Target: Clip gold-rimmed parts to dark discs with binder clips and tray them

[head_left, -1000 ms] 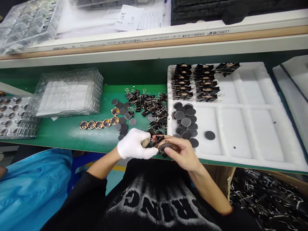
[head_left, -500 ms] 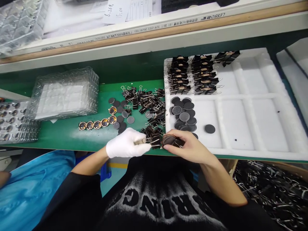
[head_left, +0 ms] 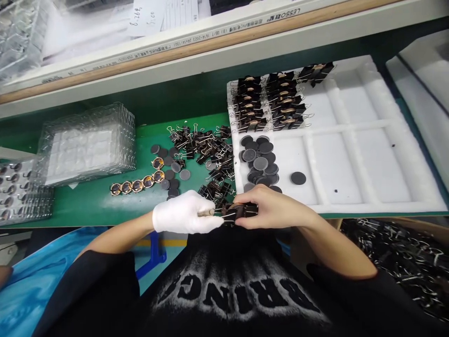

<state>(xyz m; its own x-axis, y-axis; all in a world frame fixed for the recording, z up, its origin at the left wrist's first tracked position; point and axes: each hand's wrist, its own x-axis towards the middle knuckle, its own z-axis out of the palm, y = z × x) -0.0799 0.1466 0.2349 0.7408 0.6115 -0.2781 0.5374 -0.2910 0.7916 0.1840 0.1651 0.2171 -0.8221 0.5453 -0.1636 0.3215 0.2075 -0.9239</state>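
Right now, both hands are close together at the front edge of the shiny green table [head_left: 105,210]. The left hand [head_left: 184,213] wears a white cloth glove. Its thumb and fingers pinch the silver wire handles of a black metal clip [head_left: 229,215]. The right hand [head_left: 271,208] is bare. It grips a dark round piece with a tan edge [head_left: 238,205], with its thumb on the near side. Fingers hide most of this piece, so I cannot tell how far the clip bites onto it. The piece is between the two hands, just in front of the near left corner of a big white foam tray [head_left: 351,207].

Behind the gloved hand lies a messy heap of black clips with silver wire handles [head_left: 199,142]. Flat, round black discs [head_left: 170,174] are beside it. Further left is a bent row of round, gold-edged pieces with dark and orange middles [head_left: 137,186]. In the tray, two lines of clipped pieces [head_left: 286,100] sit at the back left. A pile of black discs [head_left: 260,163] sits in front of them, with one disc [head_left: 298,178] apart to the right.
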